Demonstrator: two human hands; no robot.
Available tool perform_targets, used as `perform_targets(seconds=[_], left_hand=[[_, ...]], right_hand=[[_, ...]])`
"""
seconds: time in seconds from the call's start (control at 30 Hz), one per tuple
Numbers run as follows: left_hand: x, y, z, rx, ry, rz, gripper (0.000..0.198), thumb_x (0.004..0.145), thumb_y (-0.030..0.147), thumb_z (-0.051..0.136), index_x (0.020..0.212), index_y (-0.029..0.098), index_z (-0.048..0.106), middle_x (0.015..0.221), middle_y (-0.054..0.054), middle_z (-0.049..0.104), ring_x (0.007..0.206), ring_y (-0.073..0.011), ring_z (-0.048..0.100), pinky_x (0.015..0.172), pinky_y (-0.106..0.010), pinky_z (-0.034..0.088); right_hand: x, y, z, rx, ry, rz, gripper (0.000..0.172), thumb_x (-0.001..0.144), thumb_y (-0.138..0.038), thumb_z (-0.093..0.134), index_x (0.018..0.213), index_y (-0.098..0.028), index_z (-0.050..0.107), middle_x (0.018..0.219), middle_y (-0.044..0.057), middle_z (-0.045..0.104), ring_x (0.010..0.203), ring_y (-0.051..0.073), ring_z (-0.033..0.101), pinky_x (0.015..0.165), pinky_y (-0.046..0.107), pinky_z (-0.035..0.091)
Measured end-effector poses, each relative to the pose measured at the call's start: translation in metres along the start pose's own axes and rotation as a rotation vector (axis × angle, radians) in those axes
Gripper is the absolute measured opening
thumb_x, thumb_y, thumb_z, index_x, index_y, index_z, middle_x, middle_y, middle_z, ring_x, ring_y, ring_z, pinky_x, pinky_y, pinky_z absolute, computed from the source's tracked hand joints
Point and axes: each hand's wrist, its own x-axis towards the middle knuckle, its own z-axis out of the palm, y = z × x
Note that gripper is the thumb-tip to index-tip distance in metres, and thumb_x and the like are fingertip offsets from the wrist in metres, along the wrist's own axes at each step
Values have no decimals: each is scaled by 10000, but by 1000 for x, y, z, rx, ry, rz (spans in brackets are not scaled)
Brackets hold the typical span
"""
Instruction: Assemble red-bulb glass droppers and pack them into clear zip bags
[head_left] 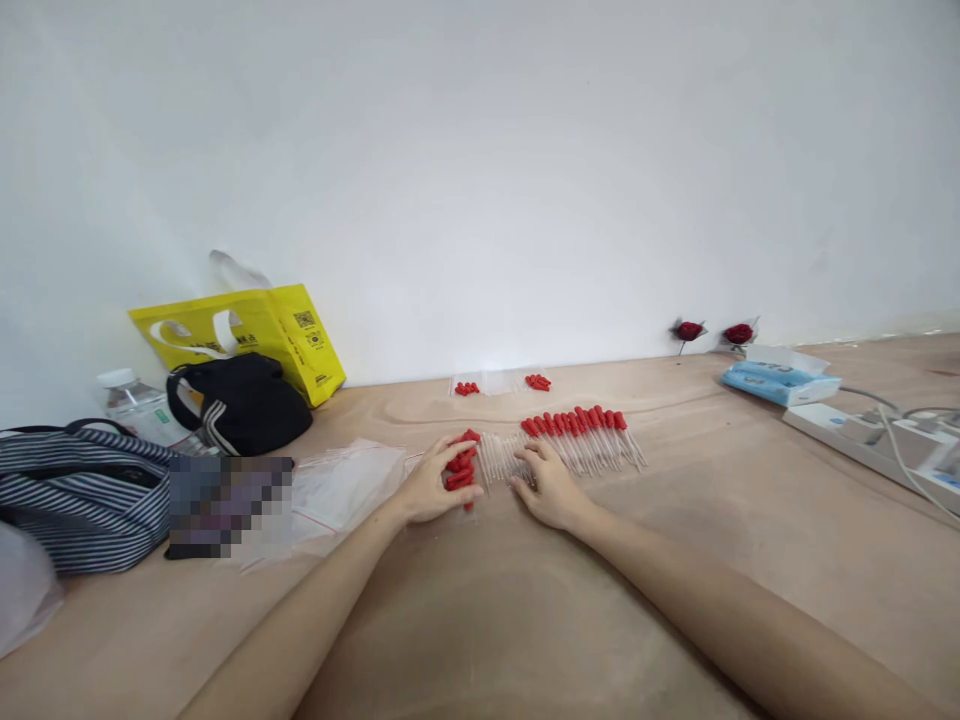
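My left hand (433,484) rests beside a pile of small red rubber bulbs (463,464), thumb and fingers apart around it. To the right of the pile lies a row of thin clear tubes (495,457), seemingly glass pipettes. My right hand (553,490) is over the right end of this row, fingers bent and spread, with no held thing visible. Right behind it, several droppers (577,425) lie side by side, each a clear tube with a red bulb at its far end. The right hand partly hides the tubes.
Clear bags with red bulbs (466,388) lie near the wall. Empty plastic zip bags (349,485) are spread at left, near a striped bag (90,500), black pouch (244,405) and yellow bag (300,345). At right are a blue tissue pack (780,383) and power strip (862,440).
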Motion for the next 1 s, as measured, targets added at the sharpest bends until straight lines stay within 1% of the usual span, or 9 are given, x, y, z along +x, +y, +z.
perform_targets(seconds=[0.07,0.1,0.27,0.37,0.47,0.57,0.63,0.73,1.0], left_hand=[[-4,-2,-5,-8,-134,46,755,582,423,710,1250,225,418,1328,-113,340,1220,-266,332,987,-400,317],[-5,-4,-7,-11,-161,46,775,581,427,711,1262,230,399,1340,-112,323,1232,-267,314,995,-405,304],[-2,-12,-11,-39,-154,27,640,672,375,652,1245,233,404,1305,-102,374,1206,-253,357,987,-405,309],[-1,-8,-10,-13,-91,63,573,645,350,673,1162,221,462,1263,-98,417,1166,-252,398,953,-395,341],[-5,2,-7,87,38,93,340,623,338,684,899,205,537,1114,-71,513,1058,-241,468,883,-390,386],[-12,10,0,196,139,99,180,666,310,646,694,198,508,987,-56,537,959,-230,493,829,-385,400],[-16,13,5,233,188,100,134,697,283,615,692,200,511,977,-58,524,936,-223,494,821,-375,402],[-17,13,11,249,253,76,101,723,264,586,787,208,531,952,-56,516,910,-215,501,812,-360,409],[-16,11,13,255,297,60,88,733,239,570,812,201,567,908,-50,544,873,-212,516,789,-352,415]], right_hand=[[-3,0,1,27,10,5,306,756,-230,512,1043,-125,519,1079,129,466,1037,200,462,897,345,372],[-4,-1,1,39,9,5,296,751,-229,517,1028,-124,524,1063,124,468,1021,196,468,892,340,377],[-5,-5,0,62,3,-8,254,729,-203,537,968,-115,539,1005,115,475,961,187,479,871,320,388],[-6,-2,-2,45,18,15,238,720,-186,541,952,-134,540,987,105,483,955,194,483,855,335,390],[-8,2,-8,15,42,57,240,712,-206,555,943,-139,543,953,99,498,904,193,502,813,335,402],[-12,6,-14,-11,45,108,229,721,-268,560,904,-132,552,903,99,527,838,188,520,754,312,414],[-11,8,-17,-25,34,164,167,747,-270,525,840,-136,554,833,88,556,773,177,533,699,291,414],[-4,8,-18,-66,27,269,121,767,-250,484,795,-143,532,749,77,590,725,176,550,645,277,402],[18,-9,-21,-229,-118,482,217,715,-165,465,926,-123,488,839,160,616,811,263,586,615,322,398]])
